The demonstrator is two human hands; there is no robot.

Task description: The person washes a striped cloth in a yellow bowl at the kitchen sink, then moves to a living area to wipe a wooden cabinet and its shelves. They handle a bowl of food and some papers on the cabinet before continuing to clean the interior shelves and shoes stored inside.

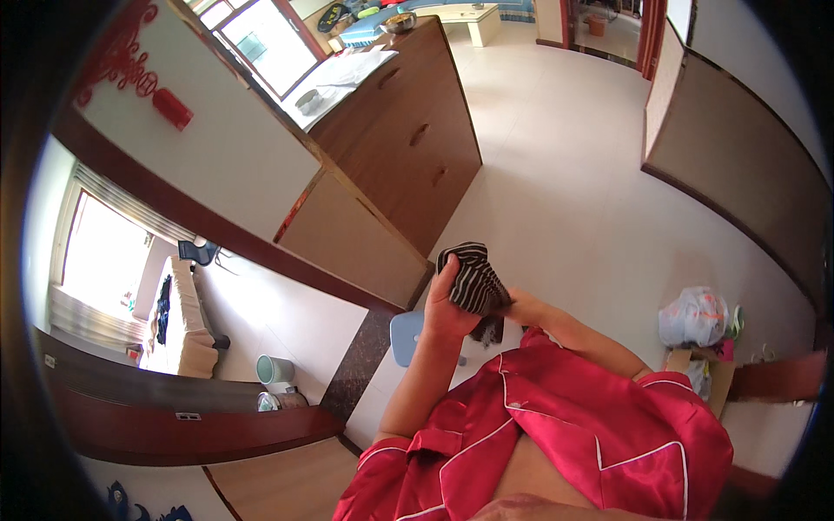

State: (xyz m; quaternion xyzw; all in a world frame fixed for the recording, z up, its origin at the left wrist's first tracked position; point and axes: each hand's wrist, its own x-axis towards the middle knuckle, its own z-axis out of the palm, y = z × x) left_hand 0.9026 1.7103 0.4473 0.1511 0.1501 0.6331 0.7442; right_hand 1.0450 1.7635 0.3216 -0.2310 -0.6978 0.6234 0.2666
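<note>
In front of my chest, my left hand (pixel 449 306) grips a black-and-white striped cloth item (pixel 472 277), with the thumb laid over its upper face. My right hand (pixel 521 307) is at the cloth's lower right corner, where the fabric draws together. Its fingertips are partly hidden by a dark part of the cloth. Just below the hands shows a dark, fuzzy grey thing (pixel 487 332), too unclear to name. A light blue plastic stool (pixel 405 338) stands on the floor beyond my left forearm, partly covered by it.
A brown wooden cabinet (pixel 404 130) stands ahead, with a metal bowl (pixel 398 23) on top. A filled white plastic bag (pixel 694 317) and a cardboard box (pixel 717 378) sit at the right. Left, a doorway shows a green bin (pixel 274 369). Pale floor tiles (pixel 554 195) stretch ahead.
</note>
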